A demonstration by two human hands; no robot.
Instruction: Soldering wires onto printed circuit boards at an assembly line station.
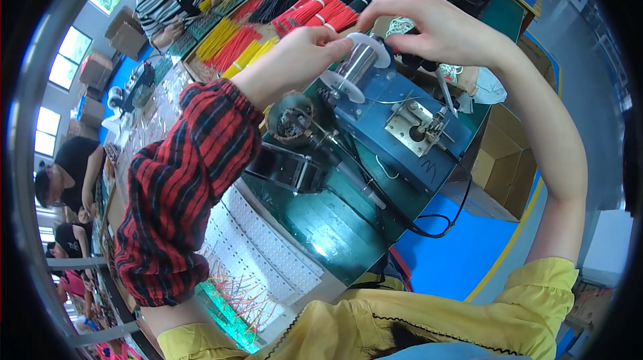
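Note:
A spool of silvery wire [360, 65] with white end discs sits on top of a blue benchtop machine [402, 125]. My left hand [301, 55], its forearm in a red-and-black striped sleeve cover, pinches the near-left edge of the spool's upper disc. Over the far side of that disc curves my right hand [439, 28], thumb and forefinger spread across its rim; the exact contact is partly hidden. A thin wire runs from the spool toward a metal feed mechanism [416, 129] on the machine. Below my left hand stands a round holder [290, 119] beside a soldering iron [348, 172].
Bundles of red wires [315, 8] and yellow wires [231, 42] lie on the far bench. White perforated boards [261, 246] lie near me. Black cables [442, 229] loop off the machine. An open cardboard box [502, 159] stands at right. Several people work along the left.

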